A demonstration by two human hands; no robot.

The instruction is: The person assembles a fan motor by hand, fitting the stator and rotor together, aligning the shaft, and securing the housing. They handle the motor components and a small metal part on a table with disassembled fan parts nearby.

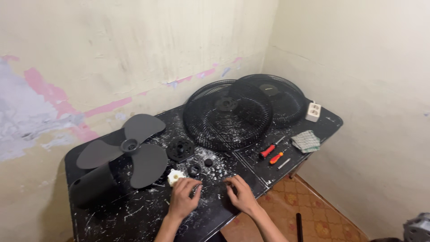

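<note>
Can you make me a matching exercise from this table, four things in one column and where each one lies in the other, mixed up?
Things:
1. fan blade
2. white socket block
3. checked cloth
4. white plastic nut

Places:
a. far right corner of the table
b. beside the left hand
c. left part of the table
d. right of the red screwdrivers

Pairs: 1-c, 2-a, 3-d, 4-b

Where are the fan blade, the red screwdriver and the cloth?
fan blade [130, 145]: head view, on its centre hub.
red screwdriver [268, 151]: head view, on its handle.
cloth [306, 141]: head view, on its middle.
</note>
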